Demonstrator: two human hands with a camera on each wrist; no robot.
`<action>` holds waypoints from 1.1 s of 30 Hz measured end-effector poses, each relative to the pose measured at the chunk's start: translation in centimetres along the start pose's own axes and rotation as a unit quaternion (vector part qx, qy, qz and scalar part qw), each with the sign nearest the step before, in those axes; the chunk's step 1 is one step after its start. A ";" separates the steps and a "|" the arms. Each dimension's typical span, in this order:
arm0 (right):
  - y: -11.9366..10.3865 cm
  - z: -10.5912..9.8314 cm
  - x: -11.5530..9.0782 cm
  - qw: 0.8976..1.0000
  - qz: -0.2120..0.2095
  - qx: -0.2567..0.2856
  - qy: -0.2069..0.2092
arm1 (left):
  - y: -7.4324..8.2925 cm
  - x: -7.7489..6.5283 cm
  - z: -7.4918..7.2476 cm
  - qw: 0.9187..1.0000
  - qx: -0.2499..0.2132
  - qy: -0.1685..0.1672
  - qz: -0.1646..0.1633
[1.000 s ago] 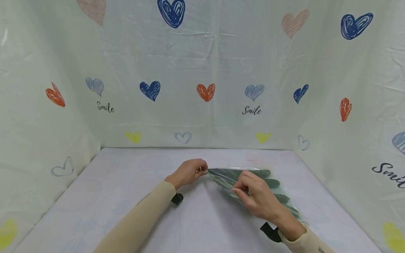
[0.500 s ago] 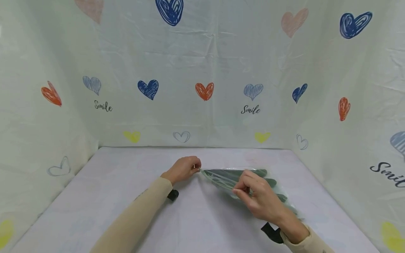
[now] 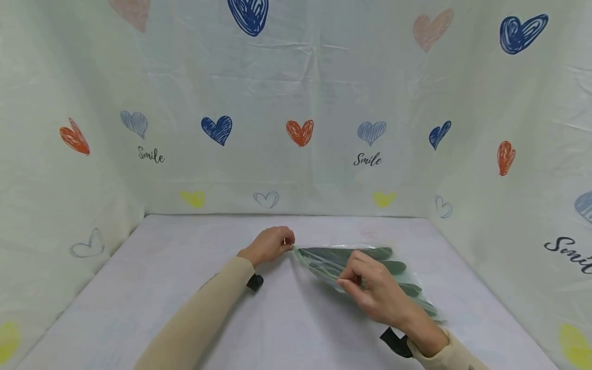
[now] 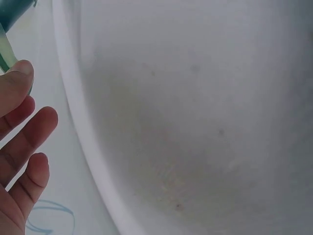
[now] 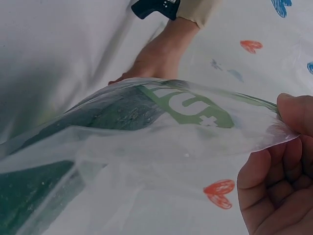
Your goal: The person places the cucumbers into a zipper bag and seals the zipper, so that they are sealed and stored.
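A clear plastic bag (image 5: 171,147) with a green edge along its mouth lies on the table, its mouth side lifted. Several long dark green cucumbers (image 3: 394,267) are inside it, side by side. At the bag's far left corner, my left hand (image 3: 268,244) pinches the edge between thumb and forefinger. The left wrist view shows that hand's other fingers loosely bent and a bit of the green edge (image 4: 7,51). My right hand (image 3: 379,288) pinches the same mouth edge nearer to me, covering part of the bag. A green printed label (image 5: 190,107) shows on the bag.
The white table (image 3: 194,329) has a hanging white sheet (image 3: 268,169) with printed hearts behind it and at both sides. Black wrist cameras, such as the left one (image 3: 255,282), sit below each sleeve end.
My left hand has moved slightly left, drawing the bag's corner with it, and the mouth edge is stretched a little longer. My right hand has stayed nearly in place.
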State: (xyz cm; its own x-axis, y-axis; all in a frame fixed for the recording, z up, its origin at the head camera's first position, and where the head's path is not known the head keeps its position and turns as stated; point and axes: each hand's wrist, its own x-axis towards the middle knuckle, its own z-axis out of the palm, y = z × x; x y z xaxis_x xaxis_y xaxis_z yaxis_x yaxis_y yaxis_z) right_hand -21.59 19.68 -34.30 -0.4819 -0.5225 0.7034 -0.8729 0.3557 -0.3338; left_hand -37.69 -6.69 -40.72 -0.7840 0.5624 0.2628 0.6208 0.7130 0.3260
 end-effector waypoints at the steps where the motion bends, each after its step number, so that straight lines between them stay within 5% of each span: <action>1: 0.0 0.1 0.0 1.000 0.002 0.000 -0.002 | 0.0 0.1 0.0 1.000 0.001 0.000 0.000; 18: 0.6 3.2 -0.5 0.998 0.064 0.024 -0.004 | -0.4 2.3 -0.5 0.995 0.082 -0.051 -0.009; 25: 0.4 4.6 -0.8 0.990 0.127 0.034 -0.057 | -0.7 2.2 0.0 0.991 0.120 -0.062 -0.005; 33: 0.1 4.5 -0.9 0.977 0.159 0.021 -0.142 | -1.3 1.0 0.1 0.994 0.066 -0.074 -0.043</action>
State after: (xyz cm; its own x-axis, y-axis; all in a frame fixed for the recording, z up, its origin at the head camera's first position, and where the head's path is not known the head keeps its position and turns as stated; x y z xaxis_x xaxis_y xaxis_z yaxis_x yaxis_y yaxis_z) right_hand -21.61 16.66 -37.81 -0.7257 -0.5871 0.3588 -0.6750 0.5063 -0.5367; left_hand -39.31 -7.03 -40.96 -0.8322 0.5454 0.0996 0.5531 0.8043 0.2172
